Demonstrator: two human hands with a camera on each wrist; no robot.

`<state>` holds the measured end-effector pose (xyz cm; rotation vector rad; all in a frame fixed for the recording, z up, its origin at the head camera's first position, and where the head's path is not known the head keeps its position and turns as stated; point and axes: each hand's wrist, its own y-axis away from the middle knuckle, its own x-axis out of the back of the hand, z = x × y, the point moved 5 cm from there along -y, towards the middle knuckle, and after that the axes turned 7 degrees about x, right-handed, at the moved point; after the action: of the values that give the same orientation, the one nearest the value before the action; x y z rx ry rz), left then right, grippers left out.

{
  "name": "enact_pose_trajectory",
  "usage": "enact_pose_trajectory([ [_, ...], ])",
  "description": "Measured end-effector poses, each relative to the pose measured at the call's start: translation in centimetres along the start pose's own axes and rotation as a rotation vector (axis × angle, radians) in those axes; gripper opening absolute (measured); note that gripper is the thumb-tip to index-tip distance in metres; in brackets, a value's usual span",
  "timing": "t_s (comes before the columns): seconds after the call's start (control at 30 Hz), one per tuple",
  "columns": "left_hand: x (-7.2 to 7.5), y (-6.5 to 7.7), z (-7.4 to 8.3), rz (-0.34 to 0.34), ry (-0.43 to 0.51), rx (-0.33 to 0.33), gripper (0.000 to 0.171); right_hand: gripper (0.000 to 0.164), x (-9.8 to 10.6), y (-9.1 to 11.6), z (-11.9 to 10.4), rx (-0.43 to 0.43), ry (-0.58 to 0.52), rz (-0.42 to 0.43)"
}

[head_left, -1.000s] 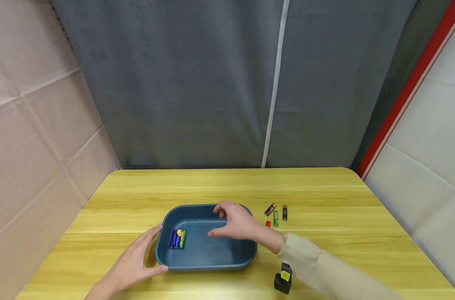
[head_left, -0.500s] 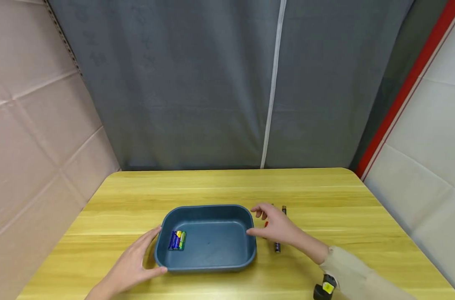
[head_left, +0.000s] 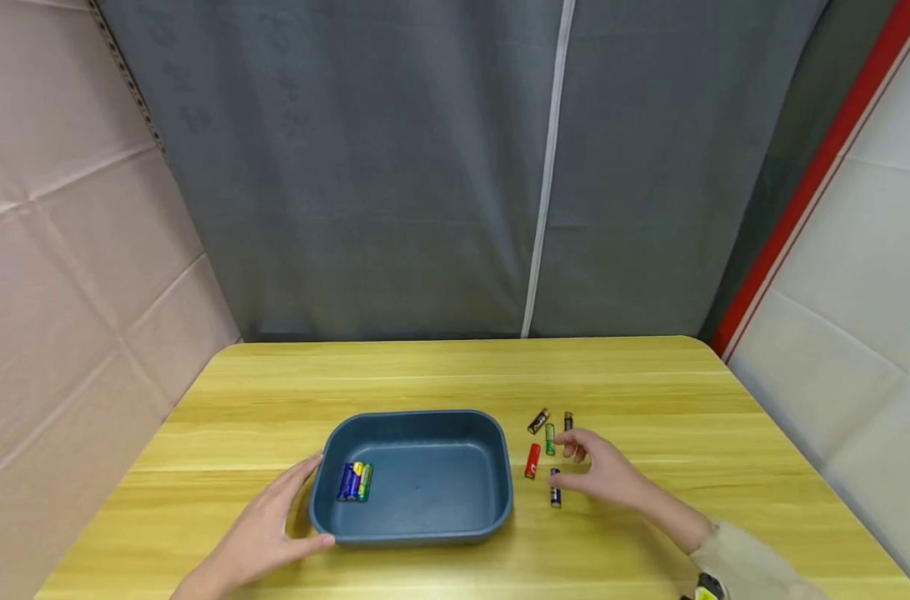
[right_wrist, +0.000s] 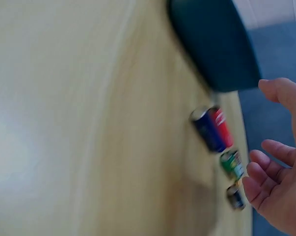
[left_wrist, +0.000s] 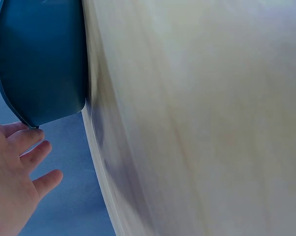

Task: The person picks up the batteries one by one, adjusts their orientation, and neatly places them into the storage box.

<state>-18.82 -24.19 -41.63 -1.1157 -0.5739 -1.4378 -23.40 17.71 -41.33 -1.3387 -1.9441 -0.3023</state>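
Observation:
A blue plastic basin (head_left: 417, 521) stands on the table, with several batteries (head_left: 355, 482) side by side at its left end. My left hand (head_left: 263, 521) touches the basin's left side, thumb at the near corner and fingers along the rim. In the left wrist view, fingertips of the left hand (left_wrist: 17, 167) meet the rim. My right hand (head_left: 605, 471) hovers over loose batteries right of the basin, fingers apart and nothing between them. Nearest it are a dark blue battery (head_left: 556, 490), a green battery (head_left: 550, 439) and a red battery (head_left: 532, 461).
Two black batteries lie farther back, one slanted black battery (head_left: 538, 421) and one upright-lying black battery (head_left: 568, 420) partly behind the right hand. The wooden table (head_left: 275, 392) ends at a grey curtain (head_left: 395, 208). White cloth walls flank both sides.
My right hand has moved from over the basin rightward to the loose batteries, uncovering the red and dark blue ones. The left hand and basin have stayed nearly in place.

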Motion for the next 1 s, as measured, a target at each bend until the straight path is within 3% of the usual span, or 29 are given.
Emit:
enact_pose_trajectory([
  [0.33,-0.1,-0.1,-0.1,-0.002,-0.007,0.009,0.097,0.063,-1.4,1.1,2.9,-0.055,-0.013,-0.041],
  [0.63,-0.1,0.0,-0.1,0.005,-0.001,-0.005,0.096,0.066,-1.8,1.2,2.7,-0.007,0.167,-0.01],
  [1.0,-0.1,0.0,-0.2,-0.006,-0.007,0.006,0.096,0.053,-2.3,1.0,2.5,0.026,0.286,-0.018],
])
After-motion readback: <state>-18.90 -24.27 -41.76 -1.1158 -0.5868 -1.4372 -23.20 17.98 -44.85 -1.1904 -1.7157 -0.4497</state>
